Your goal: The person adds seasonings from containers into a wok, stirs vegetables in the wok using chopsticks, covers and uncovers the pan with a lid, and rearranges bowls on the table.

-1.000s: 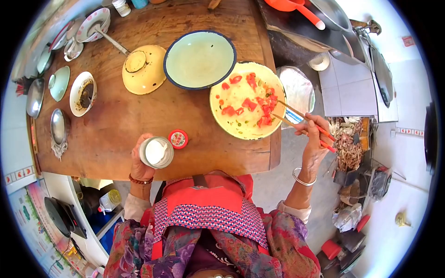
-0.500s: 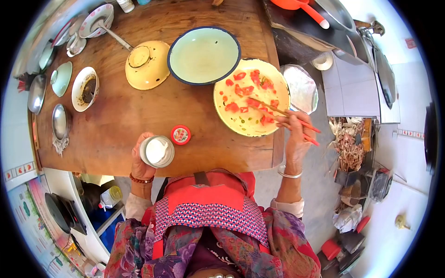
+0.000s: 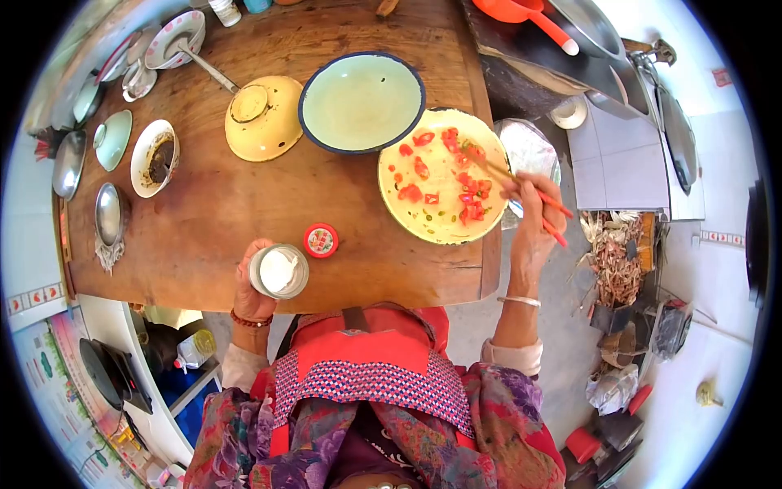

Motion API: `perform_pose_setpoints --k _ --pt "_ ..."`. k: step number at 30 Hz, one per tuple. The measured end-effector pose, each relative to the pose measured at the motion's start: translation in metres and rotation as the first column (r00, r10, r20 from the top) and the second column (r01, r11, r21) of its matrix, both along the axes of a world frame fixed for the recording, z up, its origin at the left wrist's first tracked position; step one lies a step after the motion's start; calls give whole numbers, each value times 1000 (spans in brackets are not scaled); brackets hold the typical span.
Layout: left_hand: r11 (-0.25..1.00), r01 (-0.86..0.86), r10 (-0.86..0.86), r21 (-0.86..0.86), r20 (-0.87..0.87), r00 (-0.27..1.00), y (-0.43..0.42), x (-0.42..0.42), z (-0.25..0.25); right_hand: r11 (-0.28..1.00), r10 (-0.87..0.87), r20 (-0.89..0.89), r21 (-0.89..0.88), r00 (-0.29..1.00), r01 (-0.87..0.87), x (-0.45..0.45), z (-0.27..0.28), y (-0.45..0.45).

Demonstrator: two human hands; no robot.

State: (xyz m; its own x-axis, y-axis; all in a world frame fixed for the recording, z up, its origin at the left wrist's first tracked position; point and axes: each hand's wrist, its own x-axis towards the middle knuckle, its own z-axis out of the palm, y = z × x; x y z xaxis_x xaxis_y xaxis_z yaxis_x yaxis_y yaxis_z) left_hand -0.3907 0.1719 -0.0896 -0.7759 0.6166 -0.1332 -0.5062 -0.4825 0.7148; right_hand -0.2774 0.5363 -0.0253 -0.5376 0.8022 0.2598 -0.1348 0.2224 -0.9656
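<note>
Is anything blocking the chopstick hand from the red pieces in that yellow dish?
Nothing visible. The chopsticks in the right hand reach over the right edge of the yellow dish toward the red pieces; the green basin overlaps only its far-left edge.

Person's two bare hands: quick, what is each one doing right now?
Left hand: closed around a round, clear glass jar with white contents.
Right hand: closed, holding slim brown chopsticks with red ends.

Pale yellow dish (image 3: 445, 173), red-ended chopsticks (image 3: 556, 205)
</note>
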Motion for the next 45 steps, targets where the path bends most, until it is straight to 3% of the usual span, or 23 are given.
perform_pose_setpoints --k 4,6,8,11,14,16,20,22,24,26,27,30,31,34,36,38,40,42,45 --pt "992 73 -82 104 89 993 0 -2 -2 994 77 -9 74 997 -77 -25 -8 8" --pt "999 -30 30 -21 15 999 1 0 -1 983 185 35 -3 982 -185 -17 -10 0" --pt "999 -36 37 -12 11 999 -1 0 -2 977 212 68 -17 975 -211 -2 7 -9" --pt "999 -44 44 9 18 999 -3 1 -4 967 206 169 115 964 -227 23 12 -18" --pt "999 -34 33 25 42 999 -1 1 -4 963 223 182 114 958 -246 30 -7 -33" --pt "999 -26 25 28 52 998 -1 2 -3 977 209 119 24 971 -213 30 -8 -28" --pt "998 29 -31 50 36 999 0 -3 -4 962 96 137 241 986 -127 23 4 -20" --pt "992 68 -75 107 58 995 -1 -4 -10 819 67 188 551 980 -162 15 2 -28" --pt "993 48 -57 106 89 994 -1 -4 -17 821 70 204 545 977 -172 12 -16 -34" --pt "990 63 -79 125 123 989 3 -5 -17 830 142 350 468 926 -304 8 -34 -40" --pt "987 79 -101 140 158 982 3 -4 -15 677 135 372 642 919 -359 7 -42 -33" --pt "987 -127 145 -97 212 967 16 1 1 645 134 390 664 911 -379 6 -75 -25" --pt "982 -154 174 -106 217 961 15 0 4 603 111 466 670 878 -433 7 -77 -21" --pt "998 -65 62 12 160 985 10 -7 4 574 124 608 601 784 -557 9 -68 -22" --pt "996 -88 83 32 135 987 4 -10 3 581 173 543 618 822 -530 0 -51 -35" --pt "996 -87 86 4 131 988 2 -11 10 601 341 464 561 818 -569 -18 -20 -78" --pt "996 -79 75 29 104 992 0 -13 12 484 496 514 505 700 -714 -38 -17 -122" --pt "994 -107 103 26 122 987 -3 -11 10 322 496 509 645 704 -693 -60 -42 -153" --pt "988 -150 145 34 131 981 -12 -7 6 206 415 551 719 724 -664 -74 -65 -171"
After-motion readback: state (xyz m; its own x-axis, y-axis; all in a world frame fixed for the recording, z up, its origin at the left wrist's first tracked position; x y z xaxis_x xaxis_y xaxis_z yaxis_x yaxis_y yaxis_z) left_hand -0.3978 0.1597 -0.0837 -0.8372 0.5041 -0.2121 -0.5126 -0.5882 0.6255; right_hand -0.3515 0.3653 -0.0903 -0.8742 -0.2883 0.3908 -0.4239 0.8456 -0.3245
